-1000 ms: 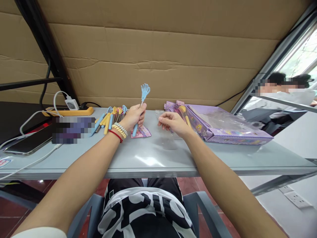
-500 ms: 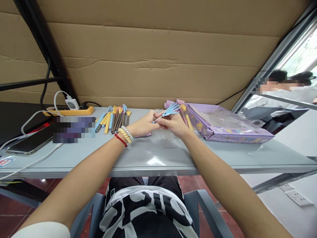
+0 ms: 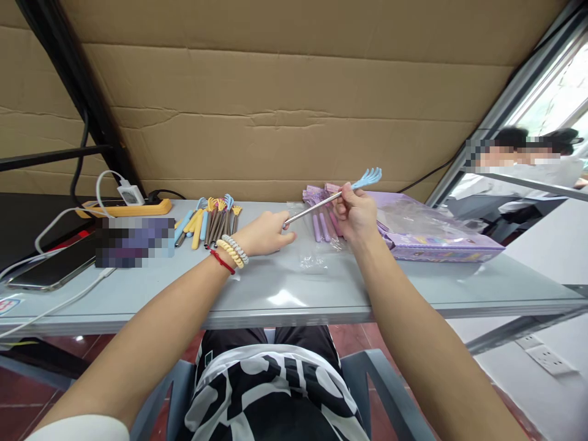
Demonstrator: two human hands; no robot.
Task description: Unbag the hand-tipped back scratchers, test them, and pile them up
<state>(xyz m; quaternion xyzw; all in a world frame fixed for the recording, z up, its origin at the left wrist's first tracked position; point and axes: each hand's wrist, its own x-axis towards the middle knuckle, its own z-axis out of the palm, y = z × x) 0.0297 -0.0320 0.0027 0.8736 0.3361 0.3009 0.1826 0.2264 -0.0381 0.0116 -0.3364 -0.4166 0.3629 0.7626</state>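
Head view: light-blue claw-headed scratcher with silver metal rod (image 3: 316, 209) spans my hands, slanting up rightward. Right hand (image 3: 359, 215) pinches tight near claw; left hand (image 3: 263, 235), nearly closed, grips lower end.

The left wrist wears a yellow band (image 3: 230, 253), a gray band (image 3: 237, 246) and a thin red string (image 3: 222, 261). At bottom center are dark pants (image 3: 294, 338) and a black-and-white patterned top (image 3: 271, 392).
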